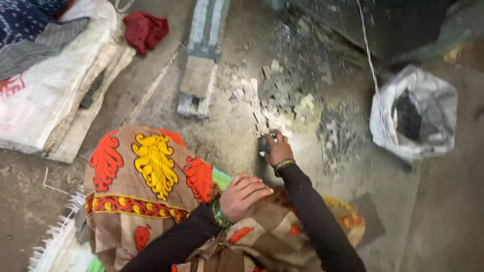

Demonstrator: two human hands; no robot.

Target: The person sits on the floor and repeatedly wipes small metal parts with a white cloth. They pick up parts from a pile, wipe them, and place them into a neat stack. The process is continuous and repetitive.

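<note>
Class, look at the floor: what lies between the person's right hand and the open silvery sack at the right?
In the head view, between the right hand and the silvery sack lies grey floor strewn with small flat pale and grey pieces; a thin wire runs down beside the sack.

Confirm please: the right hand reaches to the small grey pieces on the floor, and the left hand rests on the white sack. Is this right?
Not quite. In the head view the left hand rests on the patterned cloth over the lap, not on a sack. The right hand does reach the small grey pieces on the floor.

View: one head camera, worn by the seated person; looks steeply down over the lap
Facing: toward the concrete floor [227,136] ahead
Nearness: close; hands fill lower middle
</note>
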